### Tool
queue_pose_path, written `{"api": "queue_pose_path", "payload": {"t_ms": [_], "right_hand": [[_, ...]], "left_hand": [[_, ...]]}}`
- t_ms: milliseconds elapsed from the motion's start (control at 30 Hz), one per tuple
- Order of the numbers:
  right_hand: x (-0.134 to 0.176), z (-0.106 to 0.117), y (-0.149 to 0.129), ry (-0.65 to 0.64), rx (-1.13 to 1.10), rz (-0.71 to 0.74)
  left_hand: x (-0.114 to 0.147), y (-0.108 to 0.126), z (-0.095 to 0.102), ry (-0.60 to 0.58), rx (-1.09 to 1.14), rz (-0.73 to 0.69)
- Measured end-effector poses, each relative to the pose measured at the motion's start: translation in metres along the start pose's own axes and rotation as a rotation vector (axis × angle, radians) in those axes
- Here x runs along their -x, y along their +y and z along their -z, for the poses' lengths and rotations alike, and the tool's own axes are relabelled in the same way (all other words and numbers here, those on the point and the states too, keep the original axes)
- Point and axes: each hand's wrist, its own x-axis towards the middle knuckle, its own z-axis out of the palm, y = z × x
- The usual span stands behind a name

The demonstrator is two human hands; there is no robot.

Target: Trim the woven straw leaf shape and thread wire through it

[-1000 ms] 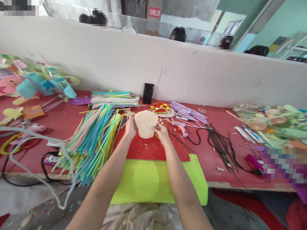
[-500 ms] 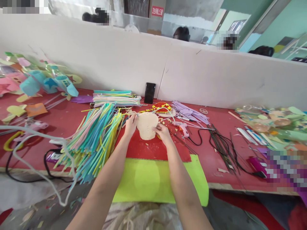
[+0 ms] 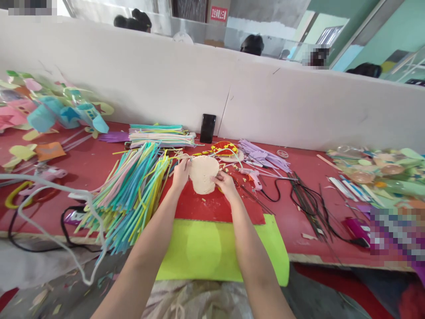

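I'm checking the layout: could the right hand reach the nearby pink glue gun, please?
Probably yes: the glue gun lies uncovered close by, though the right hand holds the cream piece.

Fingers of the right hand cover a little of the edge of the cream piece; how those of the left hand meet it is too small to tell, as are the faint marks between them. Just below the right fingers, a yellow thing is partly hidden. Nearer than the fingers, the forearms, cut off at the bottom, cover parts of the green sheet. Far left of them, the white wire runs past the edge; far right, the bottles do too, and pixel blocks blur what lies there. Beyond the fingers, the wall hides all below the heads.
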Motion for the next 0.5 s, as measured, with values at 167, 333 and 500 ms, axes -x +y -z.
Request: {"api": "queue_pose_path", "payload": {"t_ms": [167, 333, 500], "right_hand": [[0.0, -0.005, -0.001, 0.064, 0.013, -0.011], [-0.001, 0.003, -0.008, 0.418, 0.115, 0.063], [0.015, 0.051, -0.027, 0.559, 0.396, 0.22]], "left_hand": [[-0.002, -0.001, 0.0, 0.042, 0.05, 0.042], [-0.008, -0.003, 0.004, 0.1, 0.13, 0.112], [-0.015, -0.005, 0.012, 0.103, 0.182, 0.176]]}}
